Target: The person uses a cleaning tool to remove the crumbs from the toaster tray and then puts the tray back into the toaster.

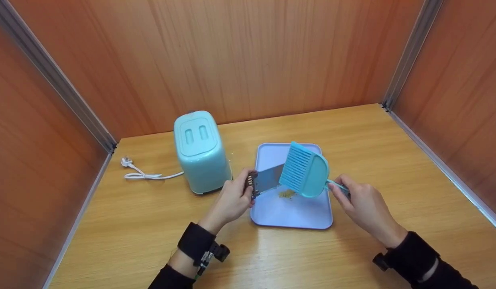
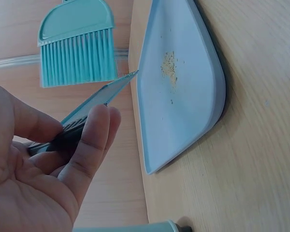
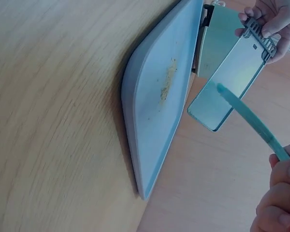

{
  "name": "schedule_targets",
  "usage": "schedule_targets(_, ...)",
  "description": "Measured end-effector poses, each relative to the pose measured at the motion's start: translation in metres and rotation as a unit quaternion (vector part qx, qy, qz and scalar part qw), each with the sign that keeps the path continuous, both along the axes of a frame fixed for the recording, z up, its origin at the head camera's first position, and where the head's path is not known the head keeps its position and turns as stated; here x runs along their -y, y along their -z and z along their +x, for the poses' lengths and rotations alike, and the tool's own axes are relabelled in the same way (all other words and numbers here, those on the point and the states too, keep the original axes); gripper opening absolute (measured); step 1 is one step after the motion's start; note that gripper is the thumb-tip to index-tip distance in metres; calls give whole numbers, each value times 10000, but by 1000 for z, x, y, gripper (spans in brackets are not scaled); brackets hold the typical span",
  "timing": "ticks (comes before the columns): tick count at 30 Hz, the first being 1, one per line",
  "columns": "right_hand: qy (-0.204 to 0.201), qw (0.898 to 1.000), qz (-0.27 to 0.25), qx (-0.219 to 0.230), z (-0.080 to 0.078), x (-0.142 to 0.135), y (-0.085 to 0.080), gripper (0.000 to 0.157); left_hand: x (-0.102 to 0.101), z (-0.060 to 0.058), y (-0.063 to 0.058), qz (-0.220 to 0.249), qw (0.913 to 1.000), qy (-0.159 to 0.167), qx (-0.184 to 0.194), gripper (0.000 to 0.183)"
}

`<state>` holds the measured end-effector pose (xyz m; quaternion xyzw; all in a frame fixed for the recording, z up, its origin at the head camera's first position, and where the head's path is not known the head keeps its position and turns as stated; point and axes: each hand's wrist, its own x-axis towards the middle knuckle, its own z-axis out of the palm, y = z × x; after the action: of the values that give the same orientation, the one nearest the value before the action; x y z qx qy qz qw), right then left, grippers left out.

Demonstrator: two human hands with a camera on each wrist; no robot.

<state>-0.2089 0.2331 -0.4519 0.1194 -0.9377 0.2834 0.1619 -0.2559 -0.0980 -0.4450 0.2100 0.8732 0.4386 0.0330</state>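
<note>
My left hand pinches the dark slotted end of a flat metal crumb tray, tilted above a lavender tray. A turquoise brush is gripped by its handle in my right hand, its bristles overlapping the far end of the metal plate in the head view. The left wrist view has those bristles hanging just over the plate's edge. On the lavender tray lies a small heap of tan crumbs, with a few specks scattered round it.
A mint-green toaster with a closed slotted lid stands left of the lavender tray. Its white cord and plug lie farther left on the wooden table. Wood-grain panels close off the back and both sides.
</note>
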Motion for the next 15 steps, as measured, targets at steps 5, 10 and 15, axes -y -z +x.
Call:
schedule_targets(5, -291, 9967, -762, 49, 4, 10, -2, 13, 0, 0, 0, -10, 9999, 32, 95, 41)
schedule_targets(10, -499, 9939, -960, 217, 5, 22, 1, 12, 0, 1, 2, -12, 10000, 34, 65, 40)
schedule_targets(15, -550, 9936, -873, 470, 3, 31, 5, 12, -1, 3, 1, 41, 9997, 49, 237, 41)
